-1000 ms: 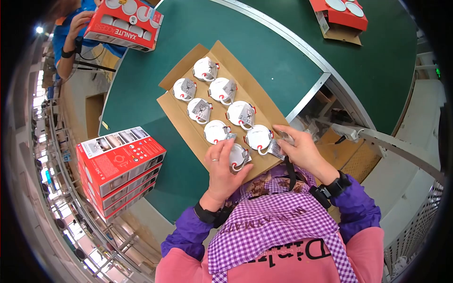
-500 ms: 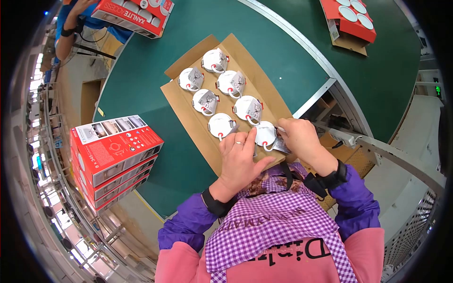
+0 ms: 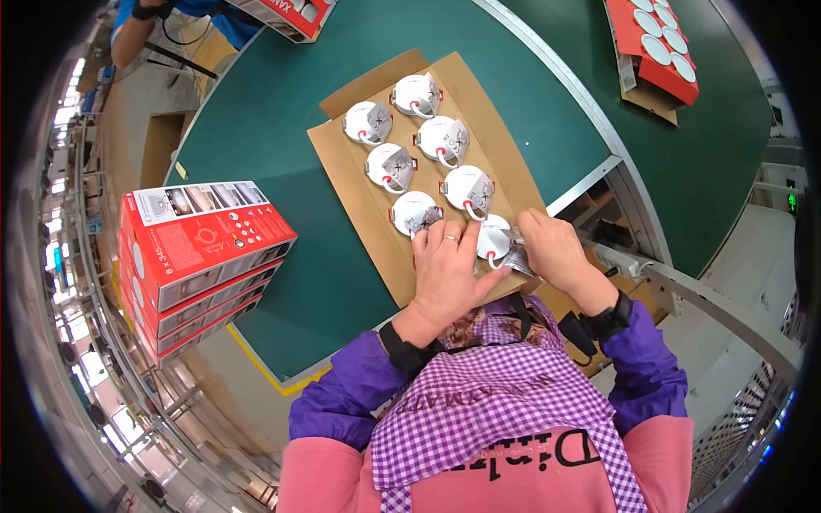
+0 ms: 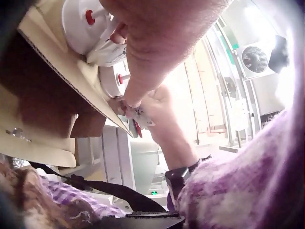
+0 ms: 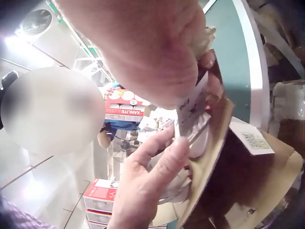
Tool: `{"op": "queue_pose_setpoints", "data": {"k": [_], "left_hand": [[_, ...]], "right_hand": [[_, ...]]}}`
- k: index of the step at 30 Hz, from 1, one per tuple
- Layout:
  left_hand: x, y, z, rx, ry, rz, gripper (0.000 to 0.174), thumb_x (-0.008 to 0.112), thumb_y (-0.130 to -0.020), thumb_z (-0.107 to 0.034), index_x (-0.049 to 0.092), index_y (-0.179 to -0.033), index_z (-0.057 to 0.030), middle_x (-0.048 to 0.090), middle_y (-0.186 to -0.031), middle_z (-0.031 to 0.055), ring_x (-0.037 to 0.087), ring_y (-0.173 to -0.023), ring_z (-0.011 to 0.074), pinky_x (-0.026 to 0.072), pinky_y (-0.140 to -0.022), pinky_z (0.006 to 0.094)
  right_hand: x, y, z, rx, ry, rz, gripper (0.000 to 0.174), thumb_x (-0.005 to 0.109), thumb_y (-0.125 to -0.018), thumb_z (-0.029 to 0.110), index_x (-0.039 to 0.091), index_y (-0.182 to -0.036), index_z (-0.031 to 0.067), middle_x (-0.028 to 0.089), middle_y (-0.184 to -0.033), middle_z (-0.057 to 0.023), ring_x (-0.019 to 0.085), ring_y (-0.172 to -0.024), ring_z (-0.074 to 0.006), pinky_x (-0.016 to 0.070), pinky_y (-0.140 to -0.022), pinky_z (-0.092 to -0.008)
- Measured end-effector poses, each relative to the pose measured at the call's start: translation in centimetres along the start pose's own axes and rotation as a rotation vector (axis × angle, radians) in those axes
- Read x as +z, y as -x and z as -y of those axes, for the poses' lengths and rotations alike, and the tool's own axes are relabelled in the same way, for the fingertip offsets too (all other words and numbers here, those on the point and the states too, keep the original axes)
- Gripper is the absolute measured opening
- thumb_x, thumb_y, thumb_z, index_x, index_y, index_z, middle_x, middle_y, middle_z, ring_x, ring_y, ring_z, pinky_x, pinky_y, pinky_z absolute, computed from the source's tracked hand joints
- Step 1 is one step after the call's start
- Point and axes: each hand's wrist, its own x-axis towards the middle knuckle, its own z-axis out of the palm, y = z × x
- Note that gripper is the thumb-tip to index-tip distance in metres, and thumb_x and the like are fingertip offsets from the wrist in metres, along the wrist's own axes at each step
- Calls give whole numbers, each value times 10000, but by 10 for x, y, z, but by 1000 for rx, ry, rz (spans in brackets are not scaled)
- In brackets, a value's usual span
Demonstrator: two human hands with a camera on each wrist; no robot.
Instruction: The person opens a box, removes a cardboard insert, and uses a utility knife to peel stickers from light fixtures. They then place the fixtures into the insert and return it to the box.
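A brown cardboard tray [image 3: 363,214] holds two rows of white downlights, each with a grey printed tag and a white cable with a red ring. My left hand [image 3: 446,272] lies over the near-left downlight, mostly hiding it, fingers extended and thumb out to the right. Beside it, my right hand [image 3: 560,255] curls its fingers at the outer side of the near-right downlight [image 3: 493,238] and holds it. A grey tag [image 5: 193,112] stands between the hands in the right wrist view, close to the left thumb. Another downlight [image 3: 416,212] sits just beyond my left fingertips.
Red printed boxes [image 3: 205,244] are stacked at the left on the green table [image 3: 513,111]. Another red box [image 3: 654,51] with white discs lies across the metal rail [image 3: 590,115]. At the upper left, a person's arm [image 3: 132,38] is beside a red box [image 3: 295,17].
My left hand has moved right and flattened over the near-left downlight. My right hand stays by the near-right downlight. The head view has shifted, so the tray appears farther right and higher.
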Motion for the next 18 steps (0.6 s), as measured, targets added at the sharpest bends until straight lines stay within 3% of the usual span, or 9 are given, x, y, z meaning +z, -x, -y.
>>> {"op": "queue_pose_setpoints", "data": {"k": [3,5,9,14,18], "left_hand": [[2,0,1,5,-1,1,673,766,-631,-449,581,-1119,-23,519,-978,97,466,-986,269,310,-863,413],[3,-1,1,10,-9,3,673,766,-634,-447,577,-1122,-24,515,-976,96,465,-990,268,310,-862,413],[2,0,-1,-11,0,25,684,764,-635,-454,561,-1131,-29,502,-972,97,461,-992,269,309,-864,417],[-5,1,-3,36,-1,13,672,751,-656,-461,550,-1135,-34,494,-961,112,467,-968,276,331,-845,416],[-9,-3,-8,48,-23,100,661,722,-704,-453,539,-1214,-75,489,-940,128,477,-893,282,363,-780,404]], "right_hand": [[2,7,1,-42,-77,-110,149,569,-717,8,511,-854,16,575,-773,-158,603,-703,-357,481,-598,-433],[11,8,-2,46,-181,-174,161,560,-744,-11,525,-899,17,584,-793,-159,601,-729,-356,479,-611,-426],[6,3,2,168,-344,-164,140,577,-776,2,555,-913,18,593,-818,-156,597,-759,-352,478,-638,-410],[-16,-10,-4,165,-504,50,95,610,-806,63,603,-888,15,586,-827,-162,583,-779,-364,471,-685,-409],[-6,-11,-7,136,-403,36,79,608,-806,33,594,-882,17,580,-818,-143,594,-765,-324,475,-673,-374]]}}
